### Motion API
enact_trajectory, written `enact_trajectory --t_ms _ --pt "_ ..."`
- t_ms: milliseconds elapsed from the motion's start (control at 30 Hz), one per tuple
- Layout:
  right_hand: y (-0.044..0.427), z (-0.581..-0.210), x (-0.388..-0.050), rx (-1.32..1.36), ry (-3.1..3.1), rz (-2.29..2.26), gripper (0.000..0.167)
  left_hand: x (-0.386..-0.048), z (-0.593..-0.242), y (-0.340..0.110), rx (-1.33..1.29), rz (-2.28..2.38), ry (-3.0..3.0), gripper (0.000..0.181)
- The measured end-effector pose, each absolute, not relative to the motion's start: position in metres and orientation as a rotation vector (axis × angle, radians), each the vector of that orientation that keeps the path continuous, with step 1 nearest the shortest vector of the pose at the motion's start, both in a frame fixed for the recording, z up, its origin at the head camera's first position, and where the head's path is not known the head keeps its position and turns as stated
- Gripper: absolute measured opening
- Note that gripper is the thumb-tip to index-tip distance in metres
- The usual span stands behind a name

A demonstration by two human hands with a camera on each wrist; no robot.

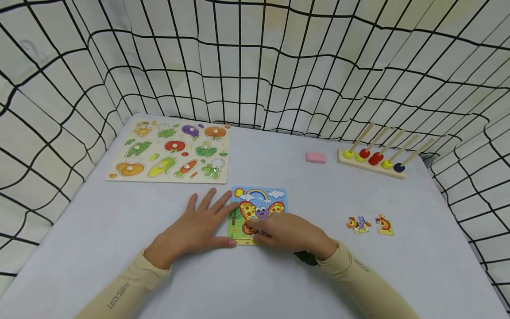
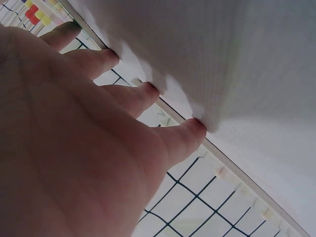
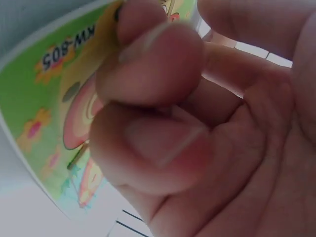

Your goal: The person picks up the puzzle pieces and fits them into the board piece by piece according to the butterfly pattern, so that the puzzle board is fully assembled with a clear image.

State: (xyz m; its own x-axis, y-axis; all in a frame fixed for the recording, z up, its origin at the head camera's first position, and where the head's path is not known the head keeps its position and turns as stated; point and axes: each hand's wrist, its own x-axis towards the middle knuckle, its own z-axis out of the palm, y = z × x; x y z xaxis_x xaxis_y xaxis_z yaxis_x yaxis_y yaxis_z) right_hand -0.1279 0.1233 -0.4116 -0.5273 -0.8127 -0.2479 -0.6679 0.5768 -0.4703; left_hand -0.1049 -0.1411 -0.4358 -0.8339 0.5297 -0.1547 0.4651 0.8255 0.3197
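Observation:
A butterfly jigsaw puzzle point(image 1: 258, 195) in a square board lies on the white table. My left hand point(image 1: 197, 226) rests flat beside its left edge, fingers spread, the index finger and thumb touching the border. My right hand point(image 1: 288, 230) reaches over the lower part, thumb and index finger pinching a puzzle piece point(image 1: 248, 229) at the lower left of the picture. In the right wrist view the curled fingers cover much of the printed board point(image 3: 29, 94). Two loose pieces, one with purple point(image 1: 360, 224) and one with an orange swirl point(image 1: 384, 225), lie to the right.
A vegetable peg board point(image 1: 167, 150) lies at the back left. A pink block point(image 1: 315, 157) sits behind the puzzle to the right. At the back right stands a wooden bead rack point(image 1: 370, 166) with pegs. Black netting point(image 1: 251, 66) over white cloth surrounds the table.

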Motion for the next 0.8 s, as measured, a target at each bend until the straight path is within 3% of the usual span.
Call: enact_trajectory --t_ms 400,800 --pt "0.12 -0.4163 -0.1224 -1.307 2.378 -0.565 0.022 -0.1051 -0.4334 -0.1402 0.766 0.388 2.76 0.096" --pt "0.117 -0.4158 -0.1166 -1.301 2.39 -0.5 0.027 -0.1045 -0.4336 -0.14 0.776 0.385 2.775 0.096"
